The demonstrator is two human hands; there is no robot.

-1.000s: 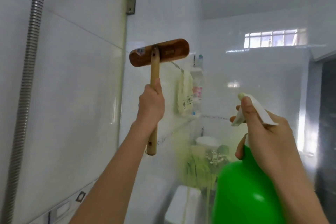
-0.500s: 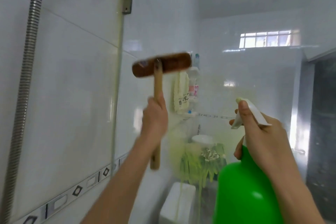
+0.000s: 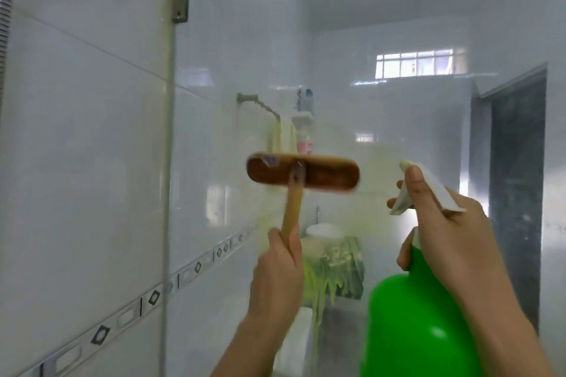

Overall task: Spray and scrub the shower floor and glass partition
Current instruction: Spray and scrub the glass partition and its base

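Spray bottle in right hand

Brush left, sprayer right, glass ahead.
My left hand holds the brown wooden long-handled brush up in front of the clear glass partition. To its right, my right hand holds the green plastic spray bottle. The white tiled wall lies left, with the ribbed metal shower hose at its far edge.

Left hand holds brush on glass; right hand grips sprayer.
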